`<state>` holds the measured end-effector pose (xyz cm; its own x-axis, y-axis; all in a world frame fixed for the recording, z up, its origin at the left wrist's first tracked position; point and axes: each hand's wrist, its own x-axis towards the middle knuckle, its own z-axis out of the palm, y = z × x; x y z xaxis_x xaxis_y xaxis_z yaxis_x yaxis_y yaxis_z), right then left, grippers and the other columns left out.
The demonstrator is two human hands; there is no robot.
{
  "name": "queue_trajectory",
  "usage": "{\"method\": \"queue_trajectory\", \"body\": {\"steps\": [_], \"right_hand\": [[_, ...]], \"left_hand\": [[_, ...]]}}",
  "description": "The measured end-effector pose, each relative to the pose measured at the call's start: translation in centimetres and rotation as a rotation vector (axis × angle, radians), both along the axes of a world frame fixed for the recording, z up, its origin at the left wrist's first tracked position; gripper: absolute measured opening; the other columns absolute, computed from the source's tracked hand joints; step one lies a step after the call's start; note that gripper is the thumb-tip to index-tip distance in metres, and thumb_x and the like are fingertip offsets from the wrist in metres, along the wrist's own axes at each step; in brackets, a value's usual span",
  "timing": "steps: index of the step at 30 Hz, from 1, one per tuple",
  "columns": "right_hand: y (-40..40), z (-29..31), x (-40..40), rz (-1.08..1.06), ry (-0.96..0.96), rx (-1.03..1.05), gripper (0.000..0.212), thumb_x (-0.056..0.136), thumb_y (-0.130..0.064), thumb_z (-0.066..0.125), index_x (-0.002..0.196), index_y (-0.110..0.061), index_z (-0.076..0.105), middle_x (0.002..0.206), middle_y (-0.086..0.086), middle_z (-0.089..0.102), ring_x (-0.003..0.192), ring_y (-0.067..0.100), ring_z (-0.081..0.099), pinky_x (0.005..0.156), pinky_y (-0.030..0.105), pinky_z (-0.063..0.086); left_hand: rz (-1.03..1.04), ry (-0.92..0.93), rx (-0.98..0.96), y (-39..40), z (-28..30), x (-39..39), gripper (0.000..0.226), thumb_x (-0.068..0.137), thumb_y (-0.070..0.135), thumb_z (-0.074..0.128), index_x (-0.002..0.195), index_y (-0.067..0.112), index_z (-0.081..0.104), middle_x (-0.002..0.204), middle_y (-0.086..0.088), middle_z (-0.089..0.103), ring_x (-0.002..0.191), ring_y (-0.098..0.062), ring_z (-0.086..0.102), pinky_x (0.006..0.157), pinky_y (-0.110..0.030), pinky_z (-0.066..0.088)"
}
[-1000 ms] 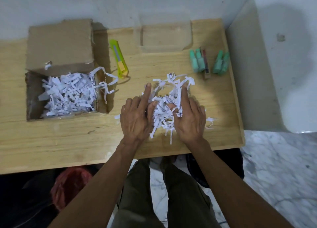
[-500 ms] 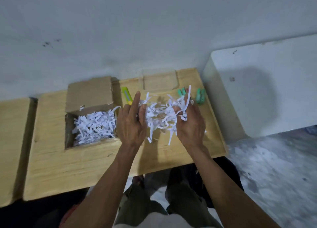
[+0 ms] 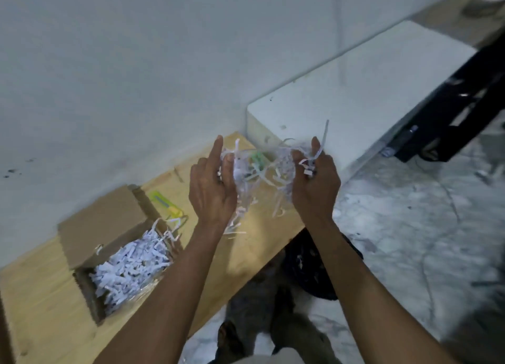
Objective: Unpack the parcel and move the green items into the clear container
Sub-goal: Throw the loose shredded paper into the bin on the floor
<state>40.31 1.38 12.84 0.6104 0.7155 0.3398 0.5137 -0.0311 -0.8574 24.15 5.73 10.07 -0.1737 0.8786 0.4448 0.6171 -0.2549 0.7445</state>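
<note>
Both hands, left and right, are cupping a shred clump at frame centre, fingers loosely curled. We are judging it light, springy and shedding, so we are gripping from both sides; a green item is showing behind.

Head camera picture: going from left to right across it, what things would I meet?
Open cardboard box of shredded white paper → yellow-green utility knife → left hand → bundle of shredded white paper → right hand → white block.
</note>
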Motion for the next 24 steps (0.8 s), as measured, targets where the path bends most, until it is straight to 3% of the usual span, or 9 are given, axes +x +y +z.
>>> {"method": "queue_trajectory", "body": {"steps": [2, 4, 6, 8, 10, 13, 18, 22, 24], "right_hand": [[-2.0, 0.0, 2.1, -0.117, 0.032, -0.012, 0.045, 0.094, -0.03, 0.062, 0.134, -0.009, 0.056, 0.119, 0.009, 0.064, 0.105, 0.02, 0.063, 0.088, 0.035, 0.053], [-4.4, 0.0, 4.3, -0.202, 0.066, -0.042, 0.047, 0.095, -0.028, 0.061, 0.139, -0.014, 0.051, 0.124, 0.005, 0.062, 0.109, 0.016, 0.061, 0.09, 0.03, 0.051], [-6.7, -0.4, 6.5, -0.274, 0.06, -0.056, 0.048, 0.096, -0.03, 0.06, 0.14, -0.015, 0.05, 0.125, 0.004, 0.061, 0.11, 0.014, 0.061, 0.09, 0.036, 0.053], [-8.7, -1.1, 8.4, -0.346, 0.072, -0.077, 0.047, 0.096, -0.033, 0.059, 0.139, -0.016, 0.051, 0.118, -0.001, 0.061, 0.104, 0.01, 0.06, 0.088, 0.037, 0.053], [-10.3, -2.1, 10.3, -0.388, 0.114, -0.103, 0.038, 0.096, -0.027, 0.058, 0.134, -0.023, 0.056, 0.115, -0.008, 0.057, 0.105, 0.007, 0.057, 0.091, 0.037, 0.053], [-12.1, -3.7, 13.1, -0.407, 0.209, -0.183, 0.03, 0.098, -0.022, 0.055, 0.121, -0.041, 0.057, 0.127, -0.01, 0.053, 0.118, 0.012, 0.055, 0.099, 0.036, 0.05], [-14.0, -9.0, 18.2, -0.424, 0.275, -0.324, 0.036, 0.097, -0.032, 0.054, 0.132, -0.025, 0.057, 0.127, -0.002, 0.056, 0.113, 0.015, 0.056, 0.096, 0.039, 0.05], [-14.1, -14.9, 22.7, -0.396, 0.313, -0.404, 0.036, 0.097, -0.034, 0.055, 0.129, -0.018, 0.059, 0.109, -0.005, 0.054, 0.102, 0.009, 0.053, 0.083, 0.017, 0.038], [-13.7, -18.9, 24.8, -0.389, 0.351, -0.457, 0.033, 0.096, -0.038, 0.055, 0.12, -0.017, 0.063, 0.099, -0.005, 0.053, 0.094, 0.013, 0.055, 0.077, 0.02, 0.037]], "left_hand": [[-0.096, 0.004, 0.035, -0.6, 0.2, 3.2, 0.044, 0.106, 0.041, 0.045, 0.142, 0.02, 0.058, 0.09, -0.005, 0.067, 0.085, -0.029, 0.059, 0.071, -0.033, 0.04], [-0.207, -0.029, 0.017, -1.7, 0.2, 6.5, 0.047, 0.105, 0.046, 0.042, 0.142, 0.021, 0.058, 0.088, -0.004, 0.067, 0.086, -0.029, 0.061, 0.078, -0.036, 0.047], [-0.296, -0.059, -0.046, -3.2, -0.2, 9.7, 0.047, 0.103, 0.048, 0.043, 0.144, 0.028, 0.055, 0.093, -0.001, 0.068, 0.094, -0.03, 0.061, 0.085, -0.045, 0.052], [-0.365, -0.054, -0.096, -4.8, -0.6, 12.7, 0.048, 0.101, 0.05, 0.042, 0.145, 0.033, 0.053, 0.099, 0.0, 0.069, 0.101, -0.027, 0.059, 0.084, -0.045, 0.053], [-0.42, -0.032, -0.148, -6.4, -1.4, 15.4, 0.051, 0.1, 0.054, 0.038, 0.146, 0.036, 0.051, 0.103, -0.001, 0.068, 0.106, -0.023, 0.055, 0.084, -0.041, 0.05], [-0.496, 0.017, -0.191, -8.5, -3.2, 19.2, 0.053, 0.1, 0.056, 0.034, 0.146, 0.035, 0.051, 0.104, -0.003, 0.069, 0.107, -0.025, 0.057, 0.085, -0.04, 0.049], [-0.5, 0.1, -0.284, -10.6, -7.9, 24.8, 0.043, 0.105, 0.044, 0.047, 0.144, 0.029, 0.054, 0.105, -0.006, 0.072, 0.099, -0.027, 0.064, 0.078, -0.039, 0.051], [-0.443, 0.113, -0.369, -11.0, -13.8, 29.2, 0.049, 0.103, 0.049, 0.038, 0.141, 0.025, 0.058, 0.122, -0.009, 0.072, 0.113, -0.032, 0.064, 0.093, -0.042, 0.052], [-0.424, 0.152, -0.454, -10.6, -18.1, 31.2, 0.05, 0.103, 0.048, 0.036, 0.142, 0.026, 0.057, 0.122, -0.012, 0.071, 0.113, -0.033, 0.063, 0.092, -0.043, 0.05]]}}
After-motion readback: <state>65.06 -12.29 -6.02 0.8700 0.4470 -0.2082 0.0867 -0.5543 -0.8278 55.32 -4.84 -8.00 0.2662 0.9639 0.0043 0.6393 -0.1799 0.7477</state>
